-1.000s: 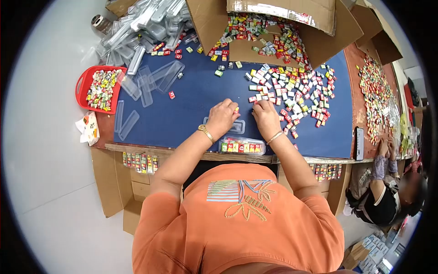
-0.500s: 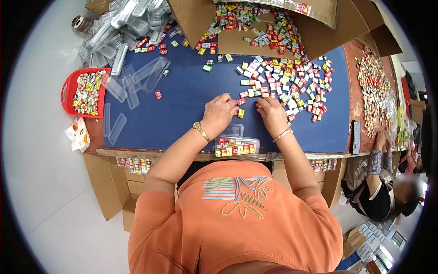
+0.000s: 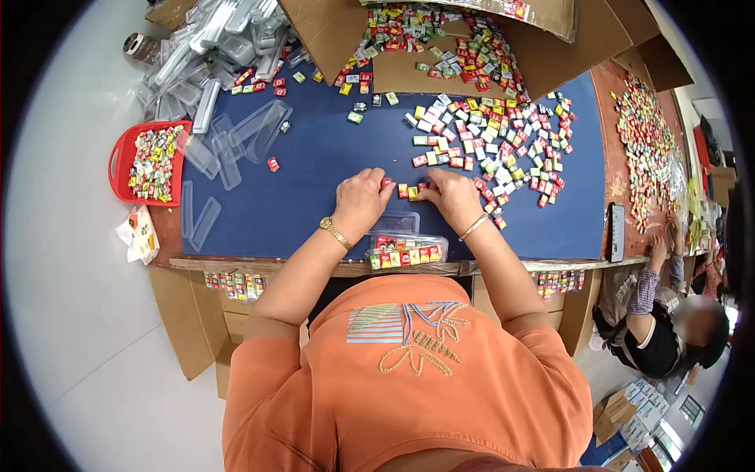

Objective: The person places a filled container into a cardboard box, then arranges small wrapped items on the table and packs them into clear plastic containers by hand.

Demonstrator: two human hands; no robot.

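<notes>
My left hand is closed in a pinch on a small red box. My right hand also has its fingers closed, round a small box that they partly cover. Between the two hands, a red box and a yellow box stand in a short row. Just below, near the table edge, a transparent plastic case holds several small coloured boxes, its lid lying folded open toward the hands.
Many small boxes spread over the blue mat at right. A cardboard carton spills more behind. Plastic cases pile up at back left, beside a red basket. A co-worker sits at right.
My right hand has moved left and slightly down, bringing a box to the row. My left hand has shifted left, with a red box now at its fingertips.
</notes>
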